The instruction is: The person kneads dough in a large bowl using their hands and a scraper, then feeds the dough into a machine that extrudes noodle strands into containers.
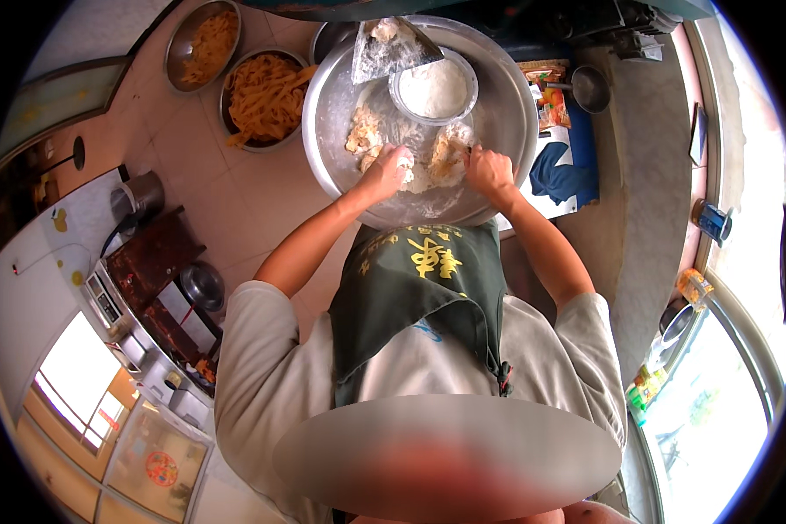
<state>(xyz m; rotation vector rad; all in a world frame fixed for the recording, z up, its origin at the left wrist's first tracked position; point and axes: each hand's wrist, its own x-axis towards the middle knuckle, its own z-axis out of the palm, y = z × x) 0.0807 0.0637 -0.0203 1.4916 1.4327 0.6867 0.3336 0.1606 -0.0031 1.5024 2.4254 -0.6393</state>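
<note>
Both of my hands are inside a large metal basin (502, 105) with loose flour over its bottom. My right hand (491, 173) is closed, its fingertips pinching the edge of a flour-coated, pale brown piece of food (451, 155) whose exact kind I cannot tell. To its left, my left hand (388, 175) has curled, floury fingers; whatever they hold is mostly hidden. Beside those fingers lie clumpy battered pieces (364, 131). A round bowl of white flour (433, 89) sits in the basin beyond my hands. A flat, flour-dusted, see-through tool (396, 59) leans over the basin's far rim.
On the floor at the far left stand two metal bowls of orange-yellow strips (266, 94). To the right are a dark blue cloth (555, 171), a small dark pan (590, 89) and a colourful package (552, 106). A stone counter (624, 166) runs along the right side.
</note>
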